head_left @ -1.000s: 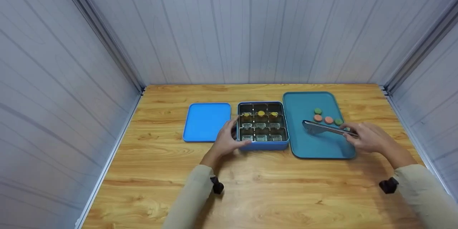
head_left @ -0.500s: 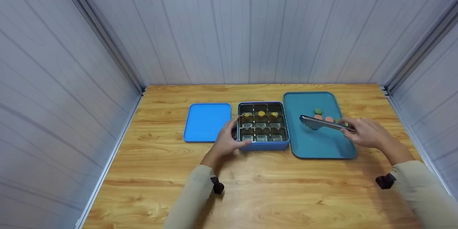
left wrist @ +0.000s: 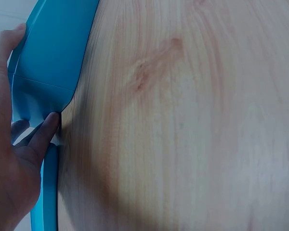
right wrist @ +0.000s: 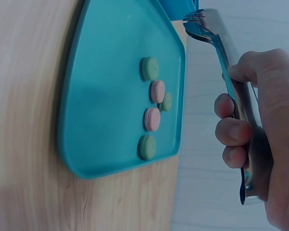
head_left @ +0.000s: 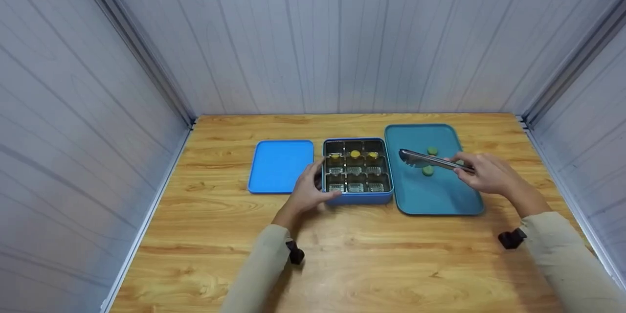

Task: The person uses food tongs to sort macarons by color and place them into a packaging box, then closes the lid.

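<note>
My left hand (head_left: pixel 307 191) holds the near left corner of the blue box (head_left: pixel 362 199), thumb at the front rim and fingers along the left side. The box has a dark divided insert, with yellow macarons (head_left: pixel 355 154) in its back row. Metal tongs (head_left: pixel 433 160) are in my right hand (head_left: pixel 481 173), held over the teal tray (head_left: pixel 435 200). Nothing shows between the tong tips in the right wrist view. On the tray lie green macarons (right wrist: pixel 150 68) and two pink macarons (right wrist: pixel 157 91); in the head view the tongs hide the pink ones.
A flat blue lid (head_left: pixel 281 166) lies left of the box, close to my left hand. The tray stands against the box's right side. Pale panel walls (head_left: pixel 313 39) enclose the wooden table (head_left: pixel 362 264) at the back and both sides.
My right hand and the tongs have moved left and a little farther back over the tray. The pink macarons have become hidden behind the tongs, while a near green one now shows. My left hand stays put.
</note>
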A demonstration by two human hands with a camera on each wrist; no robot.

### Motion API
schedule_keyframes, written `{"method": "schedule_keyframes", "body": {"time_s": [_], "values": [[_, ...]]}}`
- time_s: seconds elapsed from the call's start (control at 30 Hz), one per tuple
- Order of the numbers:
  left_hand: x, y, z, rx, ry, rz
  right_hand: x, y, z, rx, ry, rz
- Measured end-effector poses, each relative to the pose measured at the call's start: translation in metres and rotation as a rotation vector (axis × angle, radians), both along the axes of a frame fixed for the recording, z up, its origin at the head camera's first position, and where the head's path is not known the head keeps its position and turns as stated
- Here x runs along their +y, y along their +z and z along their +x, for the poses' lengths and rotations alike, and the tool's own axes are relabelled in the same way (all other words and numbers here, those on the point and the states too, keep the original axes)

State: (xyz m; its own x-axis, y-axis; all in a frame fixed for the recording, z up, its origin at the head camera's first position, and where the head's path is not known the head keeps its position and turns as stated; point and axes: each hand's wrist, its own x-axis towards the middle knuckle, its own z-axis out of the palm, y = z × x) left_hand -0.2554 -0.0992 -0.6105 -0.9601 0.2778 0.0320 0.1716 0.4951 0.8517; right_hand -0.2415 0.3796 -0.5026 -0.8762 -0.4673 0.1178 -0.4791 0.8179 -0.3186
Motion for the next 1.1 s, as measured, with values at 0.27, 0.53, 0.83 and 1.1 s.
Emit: {"method": "schedule_keyframes", "body": {"time_s": [0.27,0.53,0.83,1.1], "values": [[0.0,-0.001,0.0,0.011,0.0,-0.008,-0.015,0.006,-0.008,-0.01,0.016,0.003],[0.001,-0.002,-0.001,0.004,0.004,-0.014,-0.03,0.01,-0.013,-0.023,0.028,0.005],[0.001,-0.002,-0.001,-0.004,0.008,-0.002,-0.049,0.012,-0.021,-0.031,0.072,-0.003],[0.0,-0.003,0.001,-0.01,0.014,-0.004,-0.068,0.013,-0.029,0.004,0.099,0.015]]}}
